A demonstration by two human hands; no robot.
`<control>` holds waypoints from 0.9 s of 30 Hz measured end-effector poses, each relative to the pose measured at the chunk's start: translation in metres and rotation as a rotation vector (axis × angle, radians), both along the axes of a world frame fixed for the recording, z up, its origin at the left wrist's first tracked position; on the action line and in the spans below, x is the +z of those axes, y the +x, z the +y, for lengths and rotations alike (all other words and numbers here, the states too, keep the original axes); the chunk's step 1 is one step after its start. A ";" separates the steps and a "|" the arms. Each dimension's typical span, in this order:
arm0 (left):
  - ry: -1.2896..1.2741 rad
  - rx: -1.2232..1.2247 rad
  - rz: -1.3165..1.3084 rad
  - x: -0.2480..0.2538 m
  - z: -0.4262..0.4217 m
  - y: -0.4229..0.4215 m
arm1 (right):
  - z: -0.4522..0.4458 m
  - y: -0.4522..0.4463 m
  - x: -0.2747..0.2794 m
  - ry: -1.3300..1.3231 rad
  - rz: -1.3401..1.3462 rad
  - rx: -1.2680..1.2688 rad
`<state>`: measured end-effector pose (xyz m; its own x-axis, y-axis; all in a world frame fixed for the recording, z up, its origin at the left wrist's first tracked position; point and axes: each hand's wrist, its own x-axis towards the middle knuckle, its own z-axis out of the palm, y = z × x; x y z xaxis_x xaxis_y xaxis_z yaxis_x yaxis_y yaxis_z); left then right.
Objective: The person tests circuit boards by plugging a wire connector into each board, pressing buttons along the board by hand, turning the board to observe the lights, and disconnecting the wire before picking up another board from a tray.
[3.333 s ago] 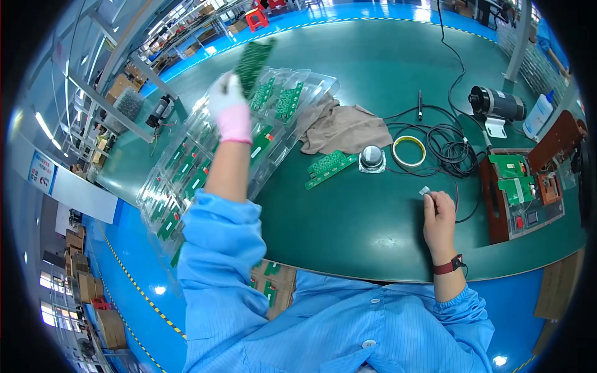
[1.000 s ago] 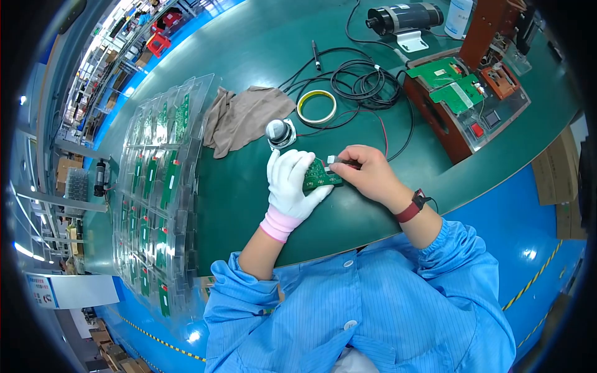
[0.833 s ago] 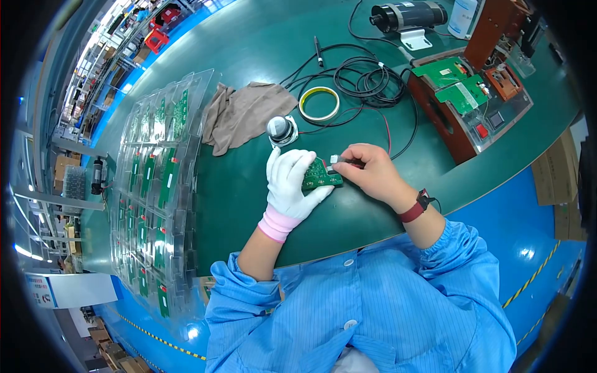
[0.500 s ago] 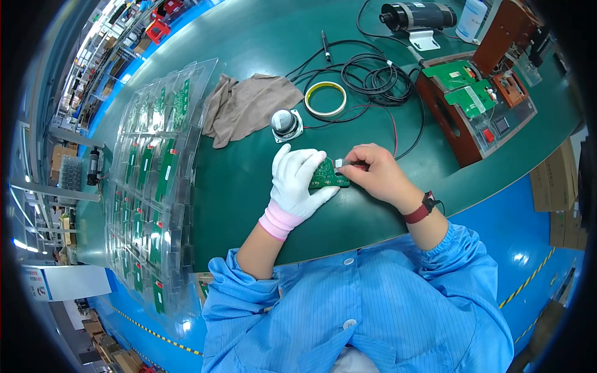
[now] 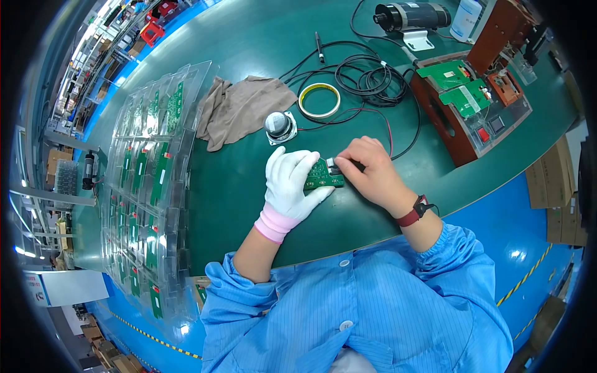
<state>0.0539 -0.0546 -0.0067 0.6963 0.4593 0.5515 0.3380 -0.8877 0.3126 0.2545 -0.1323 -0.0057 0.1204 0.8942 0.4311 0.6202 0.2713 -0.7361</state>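
Note:
My left hand (image 5: 289, 180), in a white glove with a pink cuff, grips a small green circuit board (image 5: 322, 180) by its left side, with the thumb along its near edge. My bare right hand (image 5: 373, 171) is closed at the board's upper right, thumb and fingertips pinching a white connector plug (image 5: 331, 163). The plug touches or overlaps the board; whether it is seated I cannot tell. Just beyond my left hand sits a round speaker (image 5: 278, 125) on a square frame. Its thin red and black wires run right and curve behind my right hand.
Clear trays (image 5: 146, 180) of green boards stand at the left. Beyond are a brown cloth (image 5: 242, 112), a yellow tape roll (image 5: 319, 101) and a coiled black cable (image 5: 370, 78). A wooden test fixture (image 5: 444, 127) stands right, with a black motor (image 5: 412, 17) at the back.
My right hand has turned, its fingers now more over the board's upper right corner, with the white plug closer to the board. The whole view has shifted slightly.

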 end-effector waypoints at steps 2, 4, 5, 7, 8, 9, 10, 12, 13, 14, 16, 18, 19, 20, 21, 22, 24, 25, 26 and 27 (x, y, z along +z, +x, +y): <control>0.003 0.004 0.002 -0.001 0.000 0.000 | -0.001 -0.001 0.001 0.005 -0.006 -0.001; 0.004 0.007 0.004 -0.001 0.000 0.000 | -0.001 -0.001 0.000 0.009 -0.019 0.001; 0.002 0.008 0.013 0.000 -0.001 0.000 | -0.001 -0.002 -0.001 0.011 -0.029 0.005; 0.000 0.012 0.032 0.001 -0.002 0.001 | -0.001 -0.003 -0.001 0.003 -0.037 0.009; -0.001 0.015 0.030 0.000 -0.002 0.001 | -0.001 -0.004 0.000 -0.006 -0.038 0.010; -0.003 0.017 0.028 -0.001 -0.002 0.002 | -0.001 -0.005 0.000 -0.016 -0.038 0.010; -0.004 0.018 0.026 -0.001 -0.003 0.002 | 0.000 -0.005 -0.001 -0.006 -0.038 0.016; 0.003 0.021 0.010 -0.004 -0.002 0.001 | 0.001 -0.006 -0.002 0.013 -0.040 0.027; 0.009 0.019 0.001 -0.004 -0.002 0.001 | 0.001 -0.006 -0.002 0.015 -0.035 0.028; 0.001 0.012 0.007 -0.003 -0.001 0.001 | 0.001 -0.005 -0.001 0.016 -0.029 0.027; -0.014 -0.003 0.018 0.004 -0.001 0.001 | 0.001 -0.004 -0.002 0.020 -0.023 0.004; -0.094 -0.004 0.014 0.010 0.005 -0.001 | 0.002 -0.003 -0.005 0.029 -0.026 -0.035; -0.135 -0.003 0.012 0.012 0.008 -0.004 | 0.002 -0.002 -0.004 0.014 -0.030 -0.074; -0.161 0.084 0.013 0.012 0.012 -0.007 | 0.003 0.000 -0.003 -0.001 -0.034 -0.110; -0.147 0.137 -0.055 0.003 0.019 -0.013 | 0.004 0.001 -0.002 -0.016 -0.038 -0.145; -0.242 0.141 -0.070 -0.002 0.029 -0.022 | 0.004 0.002 -0.004 -0.013 -0.034 -0.165; -0.483 0.157 -0.120 -0.005 0.034 -0.032 | 0.005 0.001 -0.005 -0.018 -0.052 -0.163; -0.629 0.166 -0.157 -0.001 0.032 -0.033 | 0.005 0.001 -0.006 -0.021 -0.062 -0.164; -0.775 0.175 -0.193 0.002 0.030 -0.034 | 0.005 0.001 -0.007 -0.021 -0.068 -0.155; -0.869 0.163 -0.200 0.003 0.029 -0.034 | 0.005 0.001 -0.008 -0.021 -0.075 -0.144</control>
<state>0.0197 -0.0255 -0.0038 0.5147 0.8547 0.0677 0.3067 -0.2573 0.9164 0.2551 -0.1271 -0.0134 0.2163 0.8787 0.4255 0.7054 0.1607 -0.6904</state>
